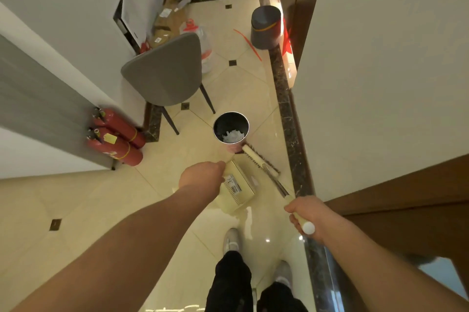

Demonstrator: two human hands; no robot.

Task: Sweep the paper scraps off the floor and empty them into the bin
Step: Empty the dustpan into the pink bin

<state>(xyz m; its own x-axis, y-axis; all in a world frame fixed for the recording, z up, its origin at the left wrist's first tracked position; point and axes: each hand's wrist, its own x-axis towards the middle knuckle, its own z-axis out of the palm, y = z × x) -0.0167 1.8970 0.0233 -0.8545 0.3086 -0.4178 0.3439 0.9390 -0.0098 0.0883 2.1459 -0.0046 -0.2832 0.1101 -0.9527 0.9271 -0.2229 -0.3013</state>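
Observation:
A small round bin [242,122] stands open on the tiled floor ahead of me, with white paper scraps [232,136] lying at its bottom. My left hand [201,175] grips the handle of a cream dustpan [236,189], which hangs above the floor just in front of the bin. My right hand [308,214] is closed around the top of a cream broom handle. The broom head [258,160] rests on the floor to the right of the bin, touching its base. The inside of the dustpan faces away from me.
A grey chair [165,70] stands left of the bin, two red fire extinguishers [116,137] lean against the left wall. A larger grey lidded bin [265,27] sits far right by a dark floor border [286,108]. White walls flank the corridor. My feet [232,239] are below.

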